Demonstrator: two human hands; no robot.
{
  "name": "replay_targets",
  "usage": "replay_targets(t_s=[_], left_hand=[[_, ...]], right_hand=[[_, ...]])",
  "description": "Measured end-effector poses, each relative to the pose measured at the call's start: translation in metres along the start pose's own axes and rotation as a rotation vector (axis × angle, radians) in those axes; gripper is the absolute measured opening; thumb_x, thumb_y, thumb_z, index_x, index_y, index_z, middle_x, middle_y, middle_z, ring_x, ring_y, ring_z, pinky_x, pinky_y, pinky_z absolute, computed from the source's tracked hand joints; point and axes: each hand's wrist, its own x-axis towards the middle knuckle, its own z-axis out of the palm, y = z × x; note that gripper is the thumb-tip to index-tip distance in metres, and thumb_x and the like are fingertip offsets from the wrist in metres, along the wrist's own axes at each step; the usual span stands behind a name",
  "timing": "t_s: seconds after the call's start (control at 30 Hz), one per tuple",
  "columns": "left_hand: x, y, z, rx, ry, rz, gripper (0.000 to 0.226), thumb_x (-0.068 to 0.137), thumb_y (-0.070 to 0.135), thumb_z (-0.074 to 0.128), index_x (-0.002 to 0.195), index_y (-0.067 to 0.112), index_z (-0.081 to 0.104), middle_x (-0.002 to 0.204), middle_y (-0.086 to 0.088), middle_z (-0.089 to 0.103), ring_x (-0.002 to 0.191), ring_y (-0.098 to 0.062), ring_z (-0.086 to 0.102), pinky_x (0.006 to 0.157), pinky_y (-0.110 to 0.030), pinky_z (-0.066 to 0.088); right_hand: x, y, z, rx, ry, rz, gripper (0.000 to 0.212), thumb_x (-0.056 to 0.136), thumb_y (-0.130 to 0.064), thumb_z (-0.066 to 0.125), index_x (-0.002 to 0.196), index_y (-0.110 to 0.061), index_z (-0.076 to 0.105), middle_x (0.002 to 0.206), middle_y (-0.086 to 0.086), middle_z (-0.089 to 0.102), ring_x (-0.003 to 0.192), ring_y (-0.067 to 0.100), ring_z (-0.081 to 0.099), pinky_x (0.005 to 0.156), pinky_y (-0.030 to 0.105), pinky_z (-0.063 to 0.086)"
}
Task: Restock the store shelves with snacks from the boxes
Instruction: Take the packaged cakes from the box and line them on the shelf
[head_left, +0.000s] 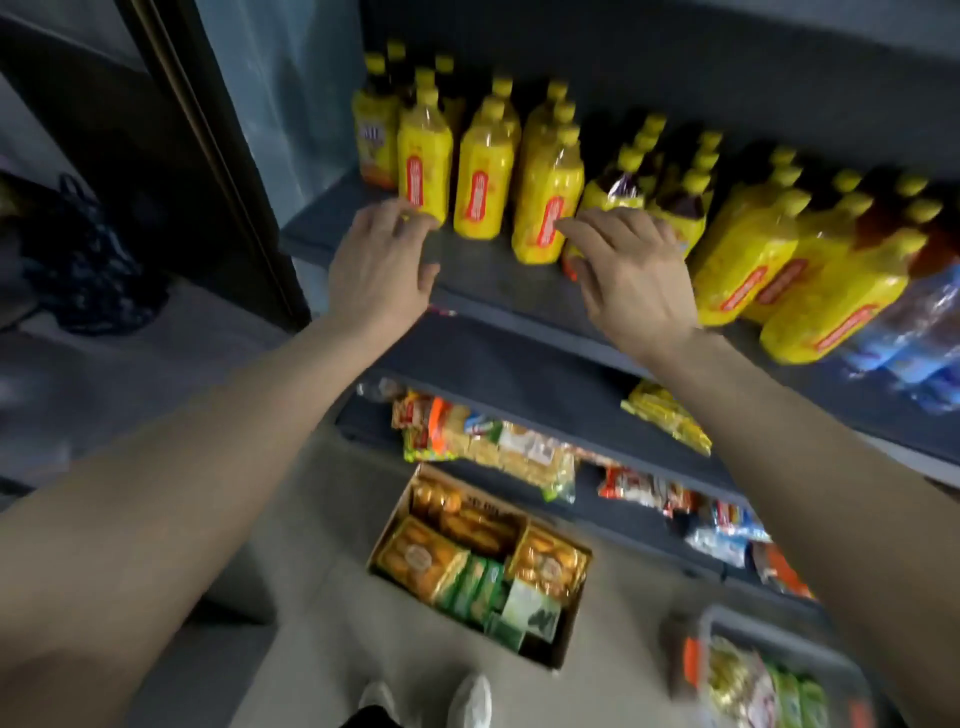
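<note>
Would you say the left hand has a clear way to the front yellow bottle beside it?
Probably yes: the left hand is open at the front yellow bottle, fingertips at its base, with nothing between them.

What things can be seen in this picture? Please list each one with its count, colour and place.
bottles: many, yellow with yellow caps, top shelf
top shelf: one, dark grey, under the hands
snack packets: many, mixed colours, lower shelves
yellow packet: one, middle shelf
cardboard box: one, brown, open on floor, orange and green packs inside
basket: one, bottom right, packets inside
dark bag: one, left
shoes: two, white, bottom edge
left hand: open, at a bottle
right hand: open, at a bottle
</note>
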Motion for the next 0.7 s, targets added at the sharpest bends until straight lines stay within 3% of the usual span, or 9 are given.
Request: replay_targets(t_s=[0.23, 0.4, 0.5, 0.7], left_hand=[[-0.135, -0.041, 0.133, -0.045, -0.355, -0.062, 0.045, 0.084, 0.019, 0.072, 0.127, 0.013, 0.059, 0.126, -0.012, 0.056, 0.114, -0.035, 0.053, 0.093, -0.044, 0.046], [-0.229, -0.066, 0.234, -0.090, -0.644, -0.138, 0.049, 0.089, 0.018, 0.069, 0.135, 0.013, 0.055, 0.134, -0.009, 0.055, 0.125, -0.030, 0.050, 0.096, -0.039, 0.044], [-0.279, -0.079, 0.298, -0.109, -0.781, -0.142, 0.051, 0.086, 0.017, 0.073, 0.135, 0.013, 0.056, 0.135, -0.008, 0.056, 0.123, -0.031, 0.052, 0.094, -0.043, 0.046], [-0.353, -0.089, 0.421, -0.124, -0.969, -0.159, 0.055, 0.090, 0.026, 0.067, 0.141, 0.023, 0.047, 0.145, 0.003, 0.046, 0.132, -0.022, 0.046, 0.101, -0.041, 0.048]], right_hand=[[-0.156, -0.064, 0.108, 0.210, -0.286, 0.121, 0.034, 0.096, -0.012, 0.054, 0.129, -0.011, 0.063, 0.122, 0.012, 0.066, 0.106, 0.036, 0.060, 0.089, 0.047, 0.046], [-0.269, -0.102, 0.197, 0.306, -0.506, 0.272, 0.039, 0.095, -0.012, 0.056, 0.134, -0.014, 0.060, 0.122, 0.010, 0.066, 0.109, 0.034, 0.060, 0.092, 0.049, 0.049], [-0.333, -0.119, 0.248, 0.323, -0.578, 0.351, 0.040, 0.093, -0.017, 0.053, 0.131, -0.014, 0.062, 0.119, 0.011, 0.068, 0.107, 0.034, 0.062, 0.088, 0.046, 0.051], [-0.462, -0.143, 0.332, 0.344, -0.843, 0.441, 0.056, 0.076, -0.008, 0.081, 0.129, -0.015, 0.065, 0.118, 0.009, 0.069, 0.105, 0.034, 0.065, 0.088, 0.049, 0.054]])
